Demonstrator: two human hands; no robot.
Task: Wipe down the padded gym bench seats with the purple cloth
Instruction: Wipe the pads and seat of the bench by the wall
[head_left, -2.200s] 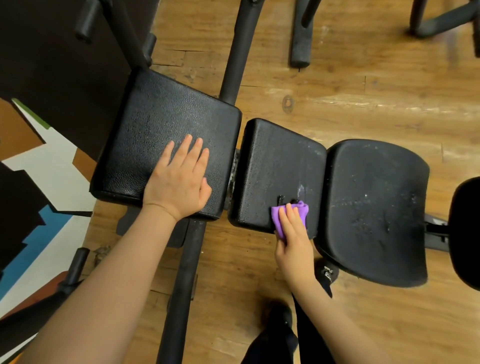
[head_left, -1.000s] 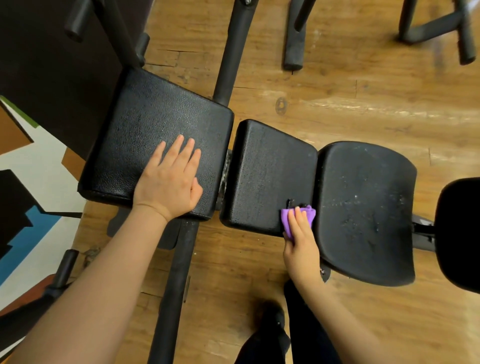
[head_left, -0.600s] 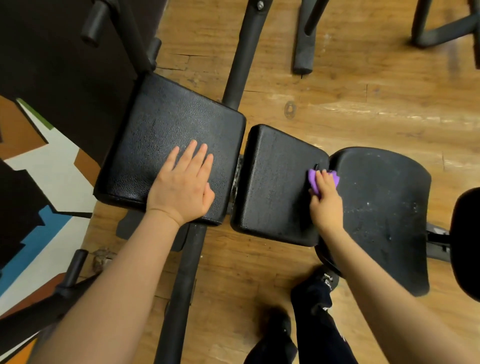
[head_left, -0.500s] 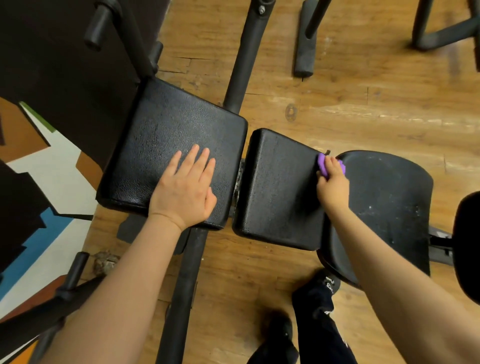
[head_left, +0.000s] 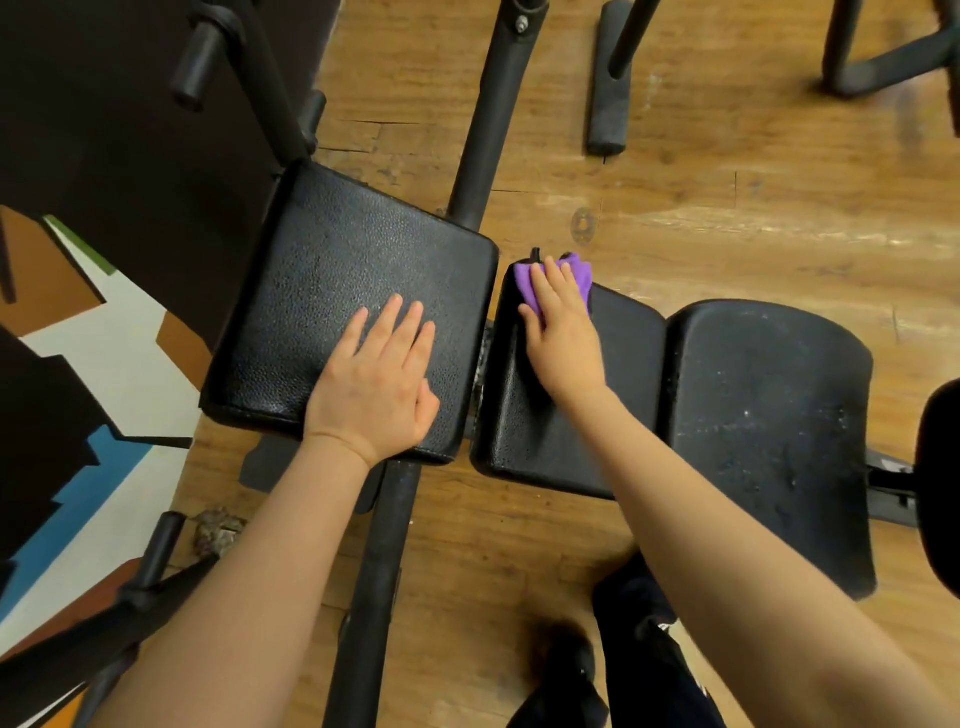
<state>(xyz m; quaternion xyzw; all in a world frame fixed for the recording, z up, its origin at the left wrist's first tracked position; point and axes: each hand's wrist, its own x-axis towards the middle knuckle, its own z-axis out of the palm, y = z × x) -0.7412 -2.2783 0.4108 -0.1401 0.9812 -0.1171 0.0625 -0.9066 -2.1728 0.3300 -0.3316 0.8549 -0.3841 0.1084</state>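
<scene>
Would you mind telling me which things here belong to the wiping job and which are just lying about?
Job: purple cloth, middle pad, left pad, right pad, right hand, left hand.
Lying about: foam roller, floor debris.

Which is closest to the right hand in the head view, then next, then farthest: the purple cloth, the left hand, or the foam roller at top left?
From the right hand:
1. Purple cloth, under its fingers.
2. Left hand, on the left pad.
3. Foam roller, top left corner.
</scene>
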